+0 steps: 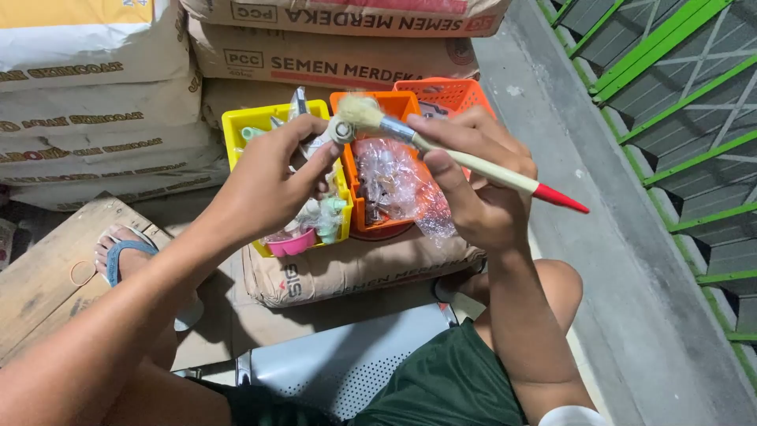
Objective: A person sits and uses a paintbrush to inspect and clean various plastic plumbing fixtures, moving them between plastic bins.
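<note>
— Head view: what is in the hands?
— The right hand (481,197) grips a paintbrush (441,146) with a red-tipped handle, its bristles touching a small white fitting (341,130) pinched closed in the left hand (272,185).

— And below?
— A yellow bin (236,126) and an orange bin (394,106) hold small bagged parts, resting on a cement sack (355,272).

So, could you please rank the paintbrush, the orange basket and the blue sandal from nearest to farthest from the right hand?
1. Paintbrush: gripped in the right hand.
2. Orange basket: just behind the hand, on the sack.
3. Blue sandal: far left, on a foot by the wooden board.
</note>
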